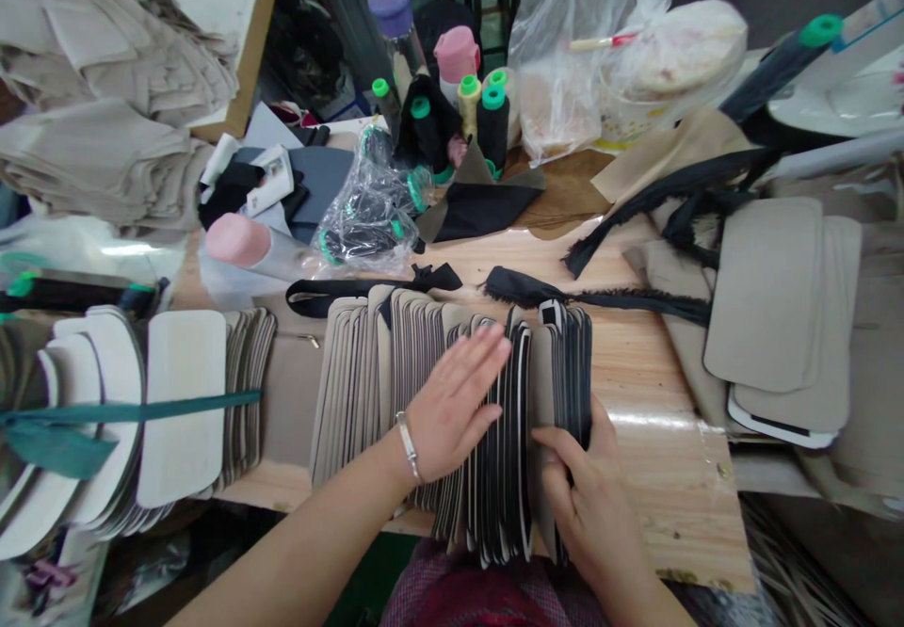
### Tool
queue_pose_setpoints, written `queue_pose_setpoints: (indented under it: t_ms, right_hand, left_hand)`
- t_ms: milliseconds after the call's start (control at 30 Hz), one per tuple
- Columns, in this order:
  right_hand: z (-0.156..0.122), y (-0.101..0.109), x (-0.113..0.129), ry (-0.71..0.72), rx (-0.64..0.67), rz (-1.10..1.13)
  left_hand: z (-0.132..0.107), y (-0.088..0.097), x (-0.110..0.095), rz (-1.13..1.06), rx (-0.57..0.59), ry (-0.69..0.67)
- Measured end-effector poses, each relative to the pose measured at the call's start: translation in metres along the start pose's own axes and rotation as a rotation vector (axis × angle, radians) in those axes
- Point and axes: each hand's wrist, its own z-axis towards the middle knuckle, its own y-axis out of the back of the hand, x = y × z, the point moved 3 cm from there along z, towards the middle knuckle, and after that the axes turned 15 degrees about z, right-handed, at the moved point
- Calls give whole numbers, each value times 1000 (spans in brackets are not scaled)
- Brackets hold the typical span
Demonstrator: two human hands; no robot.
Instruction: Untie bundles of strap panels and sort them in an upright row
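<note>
A long row of rounded flat panels (416, 335), grey-beige on the left and dark-edged toward the right, stands on edge on the wooden table. My left hand (456, 396), a bracelet at its wrist, lies with fingers stretched across the top of the row, holding nothing. At the right end, my right hand (583, 486) is closed around a bunch of dark-edged panels (571, 354), with fingers on both sides of it. A small gap splits this bunch from the rest, and a beige panel face (542, 377) shows there.
Black fabric strips (600, 297) lie behind the row. Bundled panels tied with a green band (190, 406) stand left; loose beige panels (763, 297) are stacked right. Thread spools (492, 123), a plastic-wrapped spool pack (367, 213), a purple-lidded bottle (391, 8) and plastic bags (557, 62) fill the back.
</note>
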Motion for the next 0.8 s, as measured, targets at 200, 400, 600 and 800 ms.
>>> queue_pose_setpoints:
  t_ms: [200,400,600,800]
  right_hand:
    - [2,4,4,-81,36,-22]
    - [3,11,10,-131,59,28]
    - [1,13,10,-154,68,60]
    - [6,11,10,-166,64,39]
  left_hand:
    - [-109,9,101,-8,-160,1059]
    - [-168,-8,126,-447,-20,1292]
    - [-130,-24,128,-780,67,1134]
    - [-85,-59,150,-561,-135,1073]
